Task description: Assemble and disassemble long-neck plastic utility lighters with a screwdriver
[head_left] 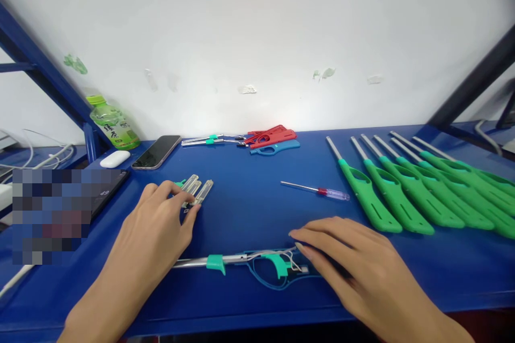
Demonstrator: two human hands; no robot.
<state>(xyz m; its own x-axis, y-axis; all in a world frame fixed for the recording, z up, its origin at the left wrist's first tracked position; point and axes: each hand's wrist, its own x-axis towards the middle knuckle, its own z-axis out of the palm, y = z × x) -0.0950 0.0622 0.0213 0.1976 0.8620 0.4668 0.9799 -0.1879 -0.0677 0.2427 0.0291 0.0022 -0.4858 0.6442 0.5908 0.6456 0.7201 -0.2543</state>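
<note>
My left hand [161,220] has its fingers closed on one of the small clear plastic tanks [204,191] lying left of the middle of the blue table. Under my right hand [346,257] lies the handle end of an opened blue lighter shell [261,278], near the front edge. My right thumb and fingertips are at the wires by the shell's upper rim. A teal trigger [277,265] and white wires sit inside the shell. From its left end runs a metal tube [191,263] with a teal collar [216,263]. My right palm hides the shell's right end.
A screwdriver [316,189] lies behind my right hand. Several green lighters [374,198] line the right side. Red shells [273,136], a blue shell [277,147] and metal tubes [203,140] lie by the wall. A phone [156,153], white case [115,159] and bottle [115,126] stand back left.
</note>
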